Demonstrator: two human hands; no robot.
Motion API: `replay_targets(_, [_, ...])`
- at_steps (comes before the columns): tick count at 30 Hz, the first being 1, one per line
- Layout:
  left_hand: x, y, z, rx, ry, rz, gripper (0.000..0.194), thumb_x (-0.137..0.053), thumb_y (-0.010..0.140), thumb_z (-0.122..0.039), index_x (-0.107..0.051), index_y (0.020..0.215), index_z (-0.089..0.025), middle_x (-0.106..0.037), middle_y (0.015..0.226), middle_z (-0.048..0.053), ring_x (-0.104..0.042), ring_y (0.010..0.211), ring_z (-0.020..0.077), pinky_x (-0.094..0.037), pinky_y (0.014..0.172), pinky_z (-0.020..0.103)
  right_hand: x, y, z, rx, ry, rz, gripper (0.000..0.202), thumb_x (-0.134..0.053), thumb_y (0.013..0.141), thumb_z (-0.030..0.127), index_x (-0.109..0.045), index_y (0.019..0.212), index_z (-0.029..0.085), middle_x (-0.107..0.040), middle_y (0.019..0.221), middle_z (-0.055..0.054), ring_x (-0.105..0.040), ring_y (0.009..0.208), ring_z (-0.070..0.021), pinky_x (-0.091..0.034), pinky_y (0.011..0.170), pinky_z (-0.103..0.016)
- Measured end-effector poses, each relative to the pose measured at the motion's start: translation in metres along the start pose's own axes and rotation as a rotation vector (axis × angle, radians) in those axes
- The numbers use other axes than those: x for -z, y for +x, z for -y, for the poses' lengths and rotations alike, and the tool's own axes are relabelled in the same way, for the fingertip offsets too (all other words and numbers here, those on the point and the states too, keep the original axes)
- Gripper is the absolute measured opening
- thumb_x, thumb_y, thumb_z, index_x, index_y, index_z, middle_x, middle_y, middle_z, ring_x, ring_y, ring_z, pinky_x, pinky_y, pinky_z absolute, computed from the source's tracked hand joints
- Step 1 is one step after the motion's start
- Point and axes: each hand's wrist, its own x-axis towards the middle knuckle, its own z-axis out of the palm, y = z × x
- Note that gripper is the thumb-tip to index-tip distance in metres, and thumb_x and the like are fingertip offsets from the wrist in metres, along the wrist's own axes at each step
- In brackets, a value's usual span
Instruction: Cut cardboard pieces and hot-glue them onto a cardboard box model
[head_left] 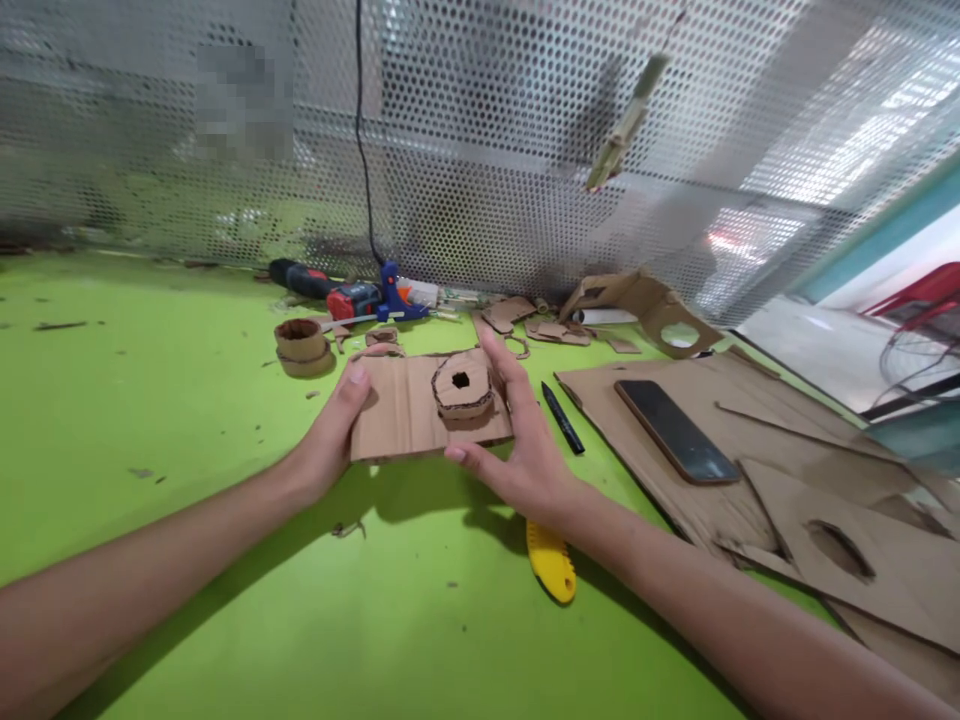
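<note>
Between my two hands a flat rectangular cardboard piece [397, 405] is held above the green table. On its right part sits a thick, rounded cardboard disc [462, 388] with a small dark hole in the middle. My left hand [330, 430] grips the left edge, thumb on top. My right hand [525, 440] holds the right edge, with the thumb at the lower edge and a finger behind the disc. Partly under my right wrist lies a yellow cutter [551, 565]. A black marker [562, 418] lies just right of my right hand.
A cardboard ring [304, 350] stands left on the green table [187, 420]. Behind are a power tool [322, 288], a blue glue gun [394, 295] and cardboard scraps [510, 313]. Cardboard sheets [637, 440] with a phone [679, 430] lie right, below a bent cardboard piece [652, 300].
</note>
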Motion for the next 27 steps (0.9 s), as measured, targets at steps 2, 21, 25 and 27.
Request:
replay_targets(2, [0.002,0.001,0.005,0.009,0.003,0.001,0.083,-0.064,0.089,-0.093,-0.059,0.144,-0.03,-0.073,0.135,0.015,-0.073,0.119,0.0394,-0.067,0.076,0.044,0.0,0.0,-0.002,-0.046,-0.026,-0.014,0.103,-0.072,0.099,0.072,-0.021,0.178,0.031,-0.036,0.181,-0.018,-0.037,0.169,-0.0394,-0.037,0.136,-0.065])
replay_targets(21, [0.017,0.007,-0.009,-0.497,0.173,-0.287,0.015,-0.067,0.101,-0.037,-0.072,0.103,-0.023,-0.069,0.102,0.005,-0.064,0.102,0.0246,-0.051,0.092,0.036,0.007,-0.003,0.002,-0.262,0.162,0.153,0.095,-0.035,0.104,0.089,-0.031,0.179,0.031,-0.063,0.153,-0.019,-0.067,0.136,-0.0371,-0.062,0.105,-0.058])
replay_targets(25, [0.018,0.008,-0.008,-0.478,0.182,-0.332,0.014,-0.067,0.099,-0.036,-0.071,0.099,-0.022,-0.067,0.097,0.005,-0.063,0.096,0.0245,-0.052,0.087,0.037,0.001,-0.001,-0.005,-0.324,0.222,-0.025,0.068,-0.038,0.112,0.076,-0.069,0.147,0.026,-0.074,0.139,-0.015,-0.071,0.13,-0.0321,-0.057,0.113,-0.057])
replay_targets(27, [0.015,0.004,-0.008,-0.494,0.179,-0.326,0.012,-0.066,0.1,-0.034,-0.071,0.099,-0.023,-0.066,0.094,0.004,-0.063,0.092,0.0241,-0.052,0.084,0.037,-0.001,-0.001,-0.006,-0.359,0.216,-0.046,0.063,-0.04,0.113,0.073,-0.074,0.136,0.026,-0.076,0.138,-0.015,-0.072,0.13,-0.0324,-0.056,0.114,-0.06])
